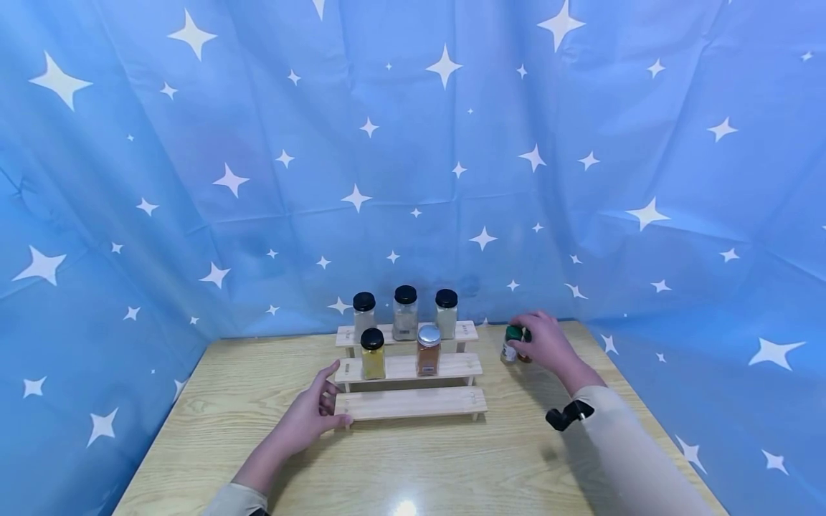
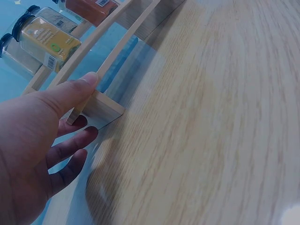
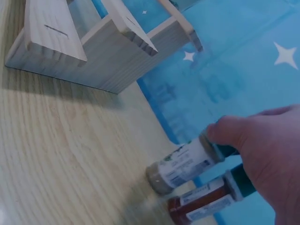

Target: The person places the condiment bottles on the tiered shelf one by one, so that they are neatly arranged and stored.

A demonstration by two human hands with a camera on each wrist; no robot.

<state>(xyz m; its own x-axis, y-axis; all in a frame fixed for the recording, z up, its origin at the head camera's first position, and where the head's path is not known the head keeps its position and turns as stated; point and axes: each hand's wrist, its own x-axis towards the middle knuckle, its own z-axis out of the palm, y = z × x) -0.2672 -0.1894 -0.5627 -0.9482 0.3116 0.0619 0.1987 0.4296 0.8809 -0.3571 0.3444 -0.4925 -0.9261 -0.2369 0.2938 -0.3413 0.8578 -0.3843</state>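
Observation:
A three-step wooden rack (image 1: 409,405) stands on the table. My left hand (image 1: 306,417) holds its left end; in the left wrist view the thumb lies on the lowest shelf (image 2: 110,61) and the other fingers bend loosely beside the end. To the rack's right, my right hand (image 1: 545,345) grips a small spice jar (image 1: 510,345) by its green cap, fingers coming from above. A second green-capped jar (image 3: 201,201), with reddish-brown contents, is close beside it under the hand. The gripped jar (image 3: 183,164) has a pale label and leans in the right wrist view.
On the middle shelf are a black-capped jar of yellow spice (image 1: 373,363) and a silver-capped jar of orange-brown spice (image 1: 429,360). Three black-capped jars, one in the centre (image 1: 405,322), line the top shelf. A blue star-patterned curtain (image 1: 413,143) hangs behind the wooden table (image 1: 413,466).

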